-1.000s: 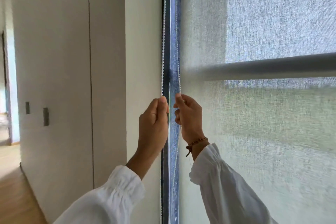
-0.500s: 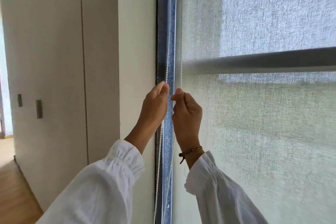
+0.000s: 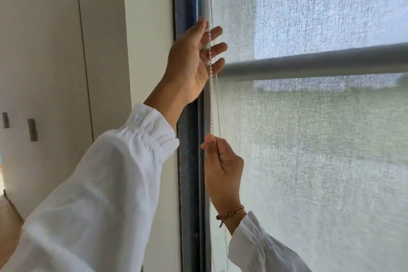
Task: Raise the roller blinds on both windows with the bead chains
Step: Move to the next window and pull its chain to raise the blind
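A translucent white roller blind [image 3: 309, 161] covers the window on the right. A white bead chain [image 3: 211, 104] hangs along the blind's left edge, beside the dark window frame [image 3: 187, 6]. My left hand [image 3: 192, 62] is raised high with its fingers spread, and the chain runs across its palm and fingers. Lower down, my right hand [image 3: 223, 161] is shut in a fist on the chain, pinching it at the thumb. A thinner second strand of the chain hangs just to the right.
A grey horizontal window bar [image 3: 320, 62] shows through the blind fabric. White wall and tall cupboard doors [image 3: 44, 73] with two small handles stand to the left. A strip of wooden floor shows at the lower left.
My right hand has dropped down with the chain in its grip. My left hand has risen and opened its fingers, where before both pinched the chain side by side.
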